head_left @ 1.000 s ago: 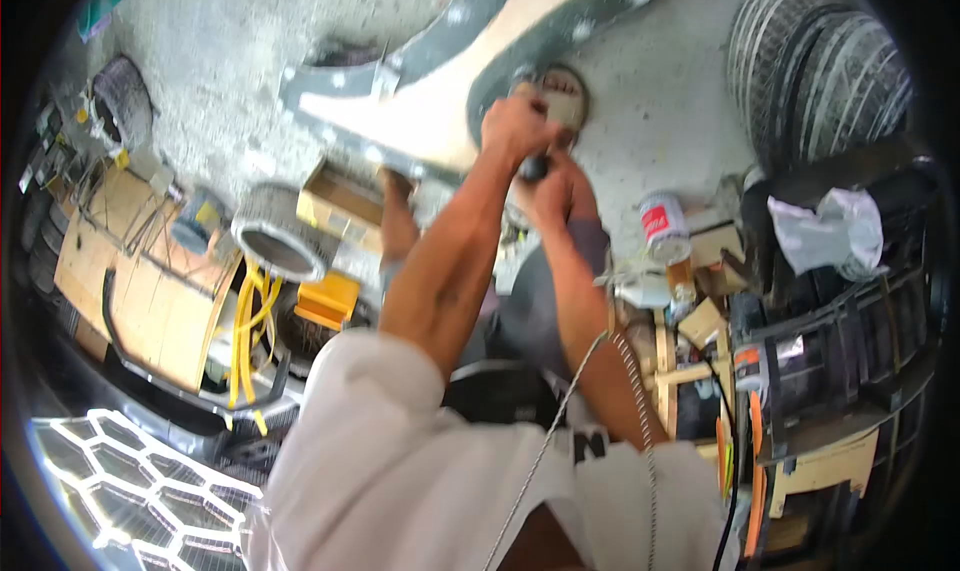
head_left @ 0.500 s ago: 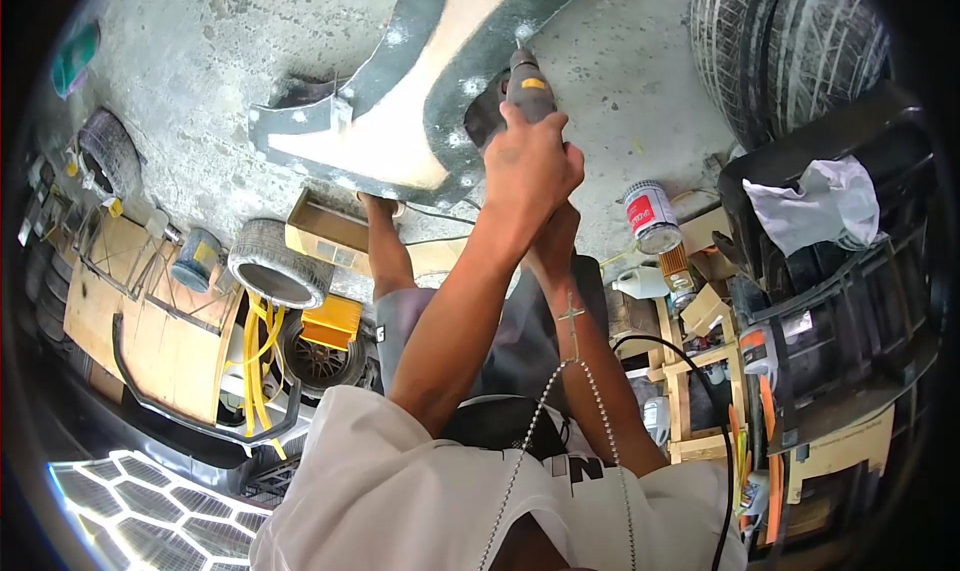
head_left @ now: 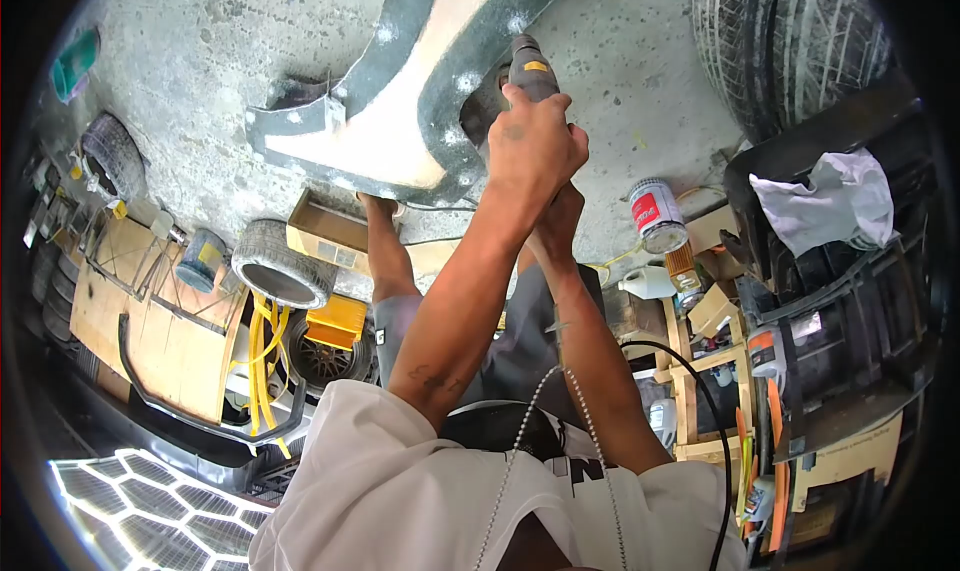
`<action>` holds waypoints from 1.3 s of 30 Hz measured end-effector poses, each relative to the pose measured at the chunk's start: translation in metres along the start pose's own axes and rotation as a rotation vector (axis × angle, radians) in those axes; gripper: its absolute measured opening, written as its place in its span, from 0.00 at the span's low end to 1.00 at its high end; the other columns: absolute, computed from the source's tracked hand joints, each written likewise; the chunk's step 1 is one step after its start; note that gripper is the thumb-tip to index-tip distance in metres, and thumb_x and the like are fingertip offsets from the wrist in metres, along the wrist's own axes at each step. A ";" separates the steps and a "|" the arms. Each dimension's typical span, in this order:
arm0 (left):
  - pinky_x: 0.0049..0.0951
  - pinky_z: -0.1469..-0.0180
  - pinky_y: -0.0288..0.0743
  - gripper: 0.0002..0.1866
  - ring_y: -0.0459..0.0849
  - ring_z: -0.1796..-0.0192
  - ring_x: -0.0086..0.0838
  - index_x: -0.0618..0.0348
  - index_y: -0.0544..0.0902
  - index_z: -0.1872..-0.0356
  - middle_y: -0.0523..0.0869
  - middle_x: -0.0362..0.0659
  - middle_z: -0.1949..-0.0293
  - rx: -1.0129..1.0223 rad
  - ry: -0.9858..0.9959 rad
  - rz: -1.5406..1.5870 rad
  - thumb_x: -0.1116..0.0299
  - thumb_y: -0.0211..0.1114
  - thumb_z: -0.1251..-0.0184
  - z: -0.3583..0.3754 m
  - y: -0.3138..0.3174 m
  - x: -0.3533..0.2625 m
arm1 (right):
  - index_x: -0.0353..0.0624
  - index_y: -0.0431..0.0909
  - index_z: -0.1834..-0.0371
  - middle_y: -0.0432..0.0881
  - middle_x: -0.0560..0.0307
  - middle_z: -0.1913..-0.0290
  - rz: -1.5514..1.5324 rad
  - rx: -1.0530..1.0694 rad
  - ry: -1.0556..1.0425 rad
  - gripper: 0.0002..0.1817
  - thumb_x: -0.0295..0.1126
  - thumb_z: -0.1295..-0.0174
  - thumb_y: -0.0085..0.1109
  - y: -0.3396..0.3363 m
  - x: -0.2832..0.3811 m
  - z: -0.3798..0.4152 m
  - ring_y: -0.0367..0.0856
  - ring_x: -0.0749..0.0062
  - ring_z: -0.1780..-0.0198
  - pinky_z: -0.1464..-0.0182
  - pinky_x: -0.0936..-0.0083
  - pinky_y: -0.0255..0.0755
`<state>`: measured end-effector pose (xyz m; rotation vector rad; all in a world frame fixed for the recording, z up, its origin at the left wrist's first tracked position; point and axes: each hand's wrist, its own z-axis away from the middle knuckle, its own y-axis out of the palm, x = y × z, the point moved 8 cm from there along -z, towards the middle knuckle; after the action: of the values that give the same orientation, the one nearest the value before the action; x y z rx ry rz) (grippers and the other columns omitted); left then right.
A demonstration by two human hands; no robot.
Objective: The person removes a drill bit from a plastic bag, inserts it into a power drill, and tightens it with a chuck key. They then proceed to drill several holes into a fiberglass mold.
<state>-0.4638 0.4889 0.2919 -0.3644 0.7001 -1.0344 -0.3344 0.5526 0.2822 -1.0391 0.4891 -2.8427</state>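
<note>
A dark power drill (head_left: 534, 71) with a yellow label points away from me at the top centre. My left hand (head_left: 530, 143) is wrapped round its body. Behind and below it, my right hand (head_left: 562, 219) is closed and partly hidden by the left; what it grips is out of sight. Under the drill, a large curved panel (head_left: 395, 111), pale in the middle with a dark grey border and whitish spots, lies on the concrete floor. The drill's nose is at the border's right edge, with no bit visible.
Large tires (head_left: 790, 51) stand at the upper right, near a white cloth (head_left: 830, 201) on black parts. A paint can (head_left: 657, 214) is right of my hands. On the left are an open cardboard box (head_left: 328, 233), another tire (head_left: 283, 263) and yellow straps (head_left: 262, 371).
The drill's nose has shifted slightly upward, and the thin bit seen earlier no longer shows. Both hands stay together on their hold. The surroundings have shifted slightly with the camera.
</note>
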 end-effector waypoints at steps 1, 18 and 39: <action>0.46 0.47 0.85 0.23 0.90 0.57 0.55 0.49 0.89 0.45 0.85 0.66 0.51 0.006 -0.009 -0.009 0.61 0.68 0.44 -0.002 0.000 -0.001 | 0.42 0.78 0.44 0.89 0.46 0.57 0.019 0.014 0.030 0.30 0.50 0.43 0.74 0.000 0.003 -0.002 0.89 0.50 0.55 0.56 0.61 0.79; 0.45 0.48 0.86 0.23 0.91 0.58 0.57 0.47 0.89 0.45 0.80 0.70 0.46 0.058 -0.024 -0.045 0.61 0.70 0.44 -0.011 0.007 0.004 | 0.36 0.75 0.37 0.85 0.47 0.46 -0.093 0.043 0.026 0.40 0.49 0.48 0.80 0.015 -0.026 -0.006 0.84 0.62 0.44 0.43 0.68 0.75; 0.38 0.45 0.83 0.15 0.91 0.51 0.43 0.47 0.93 0.60 0.93 0.46 0.57 0.227 -0.115 -0.134 0.61 0.68 0.50 -0.065 -0.016 -0.023 | 0.33 0.85 0.57 0.91 0.43 0.59 -0.102 -0.010 0.326 0.31 0.51 0.50 0.80 0.001 0.023 -0.040 0.90 0.58 0.52 0.51 0.66 0.79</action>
<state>-0.5262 0.5043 0.2622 -0.2732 0.4538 -1.1972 -0.3782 0.5579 0.2670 -0.6170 0.4845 -3.1191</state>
